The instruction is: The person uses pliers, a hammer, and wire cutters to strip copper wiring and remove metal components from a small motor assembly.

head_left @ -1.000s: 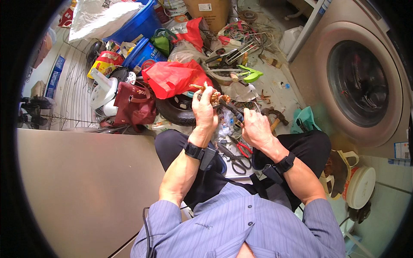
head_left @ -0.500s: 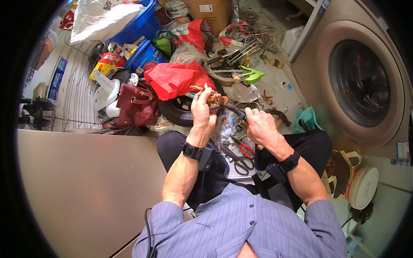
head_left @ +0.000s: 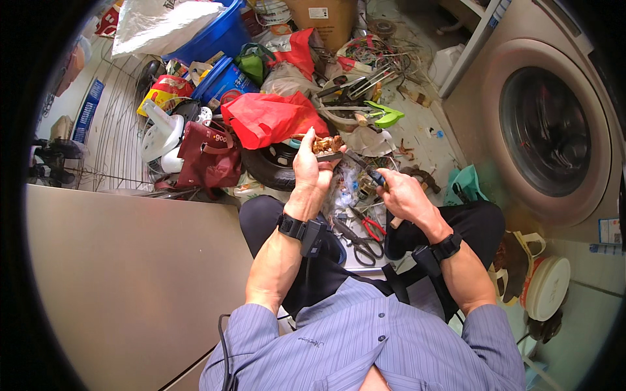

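My left hand (head_left: 311, 169) is closed round a small block with copper-coloured windings (head_left: 327, 144) and a dark flat edge. Gripped in my right hand (head_left: 403, 194) is a hand tool (head_left: 377, 177) with a dark blue handle; its thin metal end points up and left toward the block. Whether the tip touches the block, I cannot make out. Behind my left hand lie a black tyre (head_left: 264, 171) and a red bag (head_left: 270, 117). Below, between my feet, are large black-handled scissors (head_left: 366, 249) and red-handled pliers (head_left: 373, 228).
A front-loading washing machine (head_left: 546, 124) stands at the right. To the left is a pale flat panel (head_left: 137, 274). Ahead are a blue tub (head_left: 212, 32), a dark red handbag (head_left: 207, 156), tangled wires (head_left: 378, 55) and a bright green-handled tool (head_left: 387, 115).
The wound block has turned in my left hand, showing more of its windings and flat edge. My right hand has shifted slightly right and down, uncovering more of the tool's handle.
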A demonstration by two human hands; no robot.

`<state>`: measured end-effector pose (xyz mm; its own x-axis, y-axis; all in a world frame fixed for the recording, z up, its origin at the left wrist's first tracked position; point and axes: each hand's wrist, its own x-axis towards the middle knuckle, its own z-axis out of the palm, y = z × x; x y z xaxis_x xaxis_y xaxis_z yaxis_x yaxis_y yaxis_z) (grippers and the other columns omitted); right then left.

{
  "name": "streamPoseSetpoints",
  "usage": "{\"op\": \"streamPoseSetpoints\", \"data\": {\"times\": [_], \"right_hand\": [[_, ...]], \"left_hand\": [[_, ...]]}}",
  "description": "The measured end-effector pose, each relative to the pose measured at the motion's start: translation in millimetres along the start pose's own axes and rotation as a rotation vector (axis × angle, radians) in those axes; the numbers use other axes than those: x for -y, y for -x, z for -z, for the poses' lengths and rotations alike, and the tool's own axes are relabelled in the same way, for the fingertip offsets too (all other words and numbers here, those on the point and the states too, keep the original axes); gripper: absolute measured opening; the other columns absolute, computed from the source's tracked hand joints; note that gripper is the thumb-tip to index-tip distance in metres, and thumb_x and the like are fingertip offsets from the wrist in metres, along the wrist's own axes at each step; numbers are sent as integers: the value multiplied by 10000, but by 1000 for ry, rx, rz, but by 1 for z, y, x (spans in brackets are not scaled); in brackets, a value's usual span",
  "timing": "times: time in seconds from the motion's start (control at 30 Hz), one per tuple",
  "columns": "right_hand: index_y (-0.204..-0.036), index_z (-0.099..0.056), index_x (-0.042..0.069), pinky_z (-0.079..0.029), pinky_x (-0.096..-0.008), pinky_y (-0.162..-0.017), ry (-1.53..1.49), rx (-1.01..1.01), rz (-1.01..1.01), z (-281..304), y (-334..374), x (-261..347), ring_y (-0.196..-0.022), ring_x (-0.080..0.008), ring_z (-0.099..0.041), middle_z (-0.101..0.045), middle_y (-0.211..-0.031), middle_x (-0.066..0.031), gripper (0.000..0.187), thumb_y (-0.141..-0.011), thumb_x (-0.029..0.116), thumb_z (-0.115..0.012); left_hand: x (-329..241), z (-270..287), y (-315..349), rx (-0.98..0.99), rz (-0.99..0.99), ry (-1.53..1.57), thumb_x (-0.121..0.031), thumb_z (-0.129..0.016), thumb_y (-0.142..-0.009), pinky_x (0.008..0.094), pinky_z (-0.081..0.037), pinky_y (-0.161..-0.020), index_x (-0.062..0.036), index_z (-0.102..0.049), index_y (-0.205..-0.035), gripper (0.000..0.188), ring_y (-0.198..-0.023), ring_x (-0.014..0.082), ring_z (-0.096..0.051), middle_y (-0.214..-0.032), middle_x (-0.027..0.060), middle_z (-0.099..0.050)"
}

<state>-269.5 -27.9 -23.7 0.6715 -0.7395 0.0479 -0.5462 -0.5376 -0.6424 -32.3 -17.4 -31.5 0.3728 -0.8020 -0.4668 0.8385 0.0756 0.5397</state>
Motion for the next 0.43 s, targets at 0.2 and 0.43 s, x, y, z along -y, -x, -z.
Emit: {"op": "streamPoseSetpoints", "data": {"times": [0.2, 0.43], "right_hand": [[-1263, -536, -12, -530, -482, -853, 15, -71, 22, -10, -2, 9, -1002, -433, -633, -642, -1137, -244, 425, -855, 66, -625], [-1406, -410, -33, -418, -429, -1077, 106, -100, 84, -26, -9, -1, -1280, -428, -493, -509, -1356, -298, 617, -824, 14, -611]], "left_hand": [[-2, 4, 2, 55, -28, 23, -314, -573, -1004, 503, -605, -755, -18, -601, -1052, 301, -857, 290, -693, -952, 127, -684], [7, -4, 12, 125, -404, -98, -194, -670, -941, 505, -584, -842, -101, -575, -1157, 254, -922, 264, -711, -982, 84, -706]]}}
